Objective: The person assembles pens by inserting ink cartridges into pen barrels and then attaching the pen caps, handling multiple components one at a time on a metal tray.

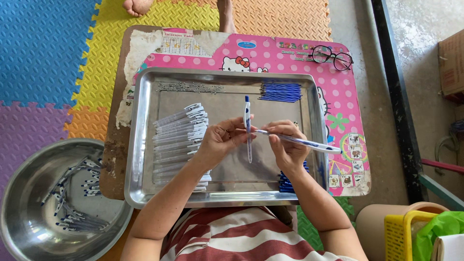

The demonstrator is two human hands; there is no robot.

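My left hand (220, 141) grips an upright white-and-blue pen (248, 126) over the middle of a steel tray (145, 193). My right hand (286, 145) holds a second pen part (309, 143), a white barrel with blue marks, lying sideways with its tip touching the upright pen. A row of white pen barrels (180, 135) lies on the tray's left side, partly hidden by my left forearm. Blue refills (280, 91) are stacked at the tray's far right. More blue parts (286, 182) lie under my right wrist. A line of small metal springs (189, 87) runs along the tray's far edge.
The tray sits on a small pink table (338, 104) with black glasses (332, 56) at its far right corner. A round steel bowl (29, 193) with several finished pens stands on the floor mats to the left. A yellow basket (401, 232) is at the lower right.
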